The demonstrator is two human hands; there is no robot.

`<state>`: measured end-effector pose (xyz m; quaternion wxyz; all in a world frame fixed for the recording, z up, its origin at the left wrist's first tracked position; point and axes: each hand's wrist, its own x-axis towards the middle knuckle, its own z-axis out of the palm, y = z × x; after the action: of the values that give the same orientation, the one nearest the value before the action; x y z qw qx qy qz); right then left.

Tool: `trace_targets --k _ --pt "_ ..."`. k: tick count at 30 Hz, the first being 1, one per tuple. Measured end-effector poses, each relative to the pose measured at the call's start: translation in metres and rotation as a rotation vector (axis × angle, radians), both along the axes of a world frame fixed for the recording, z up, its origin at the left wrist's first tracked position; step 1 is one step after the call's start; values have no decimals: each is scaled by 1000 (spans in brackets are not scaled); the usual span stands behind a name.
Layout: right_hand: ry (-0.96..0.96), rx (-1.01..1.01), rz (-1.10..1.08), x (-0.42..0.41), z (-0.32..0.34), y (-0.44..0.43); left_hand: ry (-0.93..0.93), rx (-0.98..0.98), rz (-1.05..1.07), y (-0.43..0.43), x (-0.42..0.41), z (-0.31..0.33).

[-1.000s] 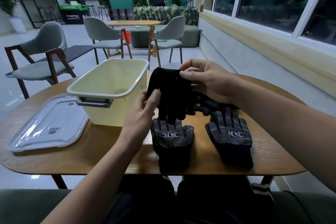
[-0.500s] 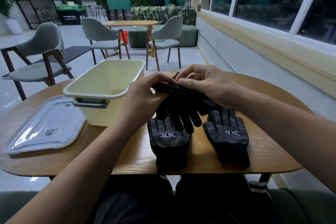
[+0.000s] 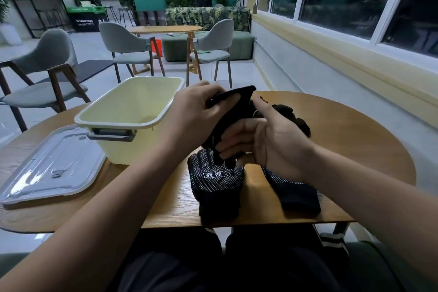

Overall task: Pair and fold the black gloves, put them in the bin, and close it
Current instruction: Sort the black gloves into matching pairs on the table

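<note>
One lid (image 3: 51, 166): clear, flat on the tabletop (image 3: 355, 149), far left, beside the bin.
Bin (image 3: 106, 124): pale yellow, uncovered, left of both grips.
Left grip (image 3: 194, 111): fingers curled on the cuff end of the held glove (image 3: 233, 111), just right of the bin's rim.
Held glove: black, hanging between both grips, above the tabletop.
Dotted glove (image 3: 216, 187): flat at the near edge, below the held glove.
Right grip (image 3: 267, 140): curled round the held glove's finger end.
Second dotted glove (image 3: 296, 194): flat, partly under the right wrist.
Glove heap (image 3: 298, 121): dark, just behind the right grip.

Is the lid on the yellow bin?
No, the clear lid lies flat on the table beside the open bin.
</note>
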<state>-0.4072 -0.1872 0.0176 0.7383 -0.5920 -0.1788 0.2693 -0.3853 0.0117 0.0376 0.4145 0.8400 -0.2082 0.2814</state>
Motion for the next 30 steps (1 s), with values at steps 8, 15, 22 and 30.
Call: trace_targets --k 8,15,22,30 --pt "232 208 -142 18 -18 -23 -196 107 -129 -37 -18 -9" --pt "306 450 -55 33 -21 -67 -242 225 -256 -68 -27 -40" --pt "308 353 -311 49 -47 -104 -145 376 -332 -97 -29 -84" --pt "125 2 -627 58 -74 -118 -42 516 -404 -110 -41 -116"
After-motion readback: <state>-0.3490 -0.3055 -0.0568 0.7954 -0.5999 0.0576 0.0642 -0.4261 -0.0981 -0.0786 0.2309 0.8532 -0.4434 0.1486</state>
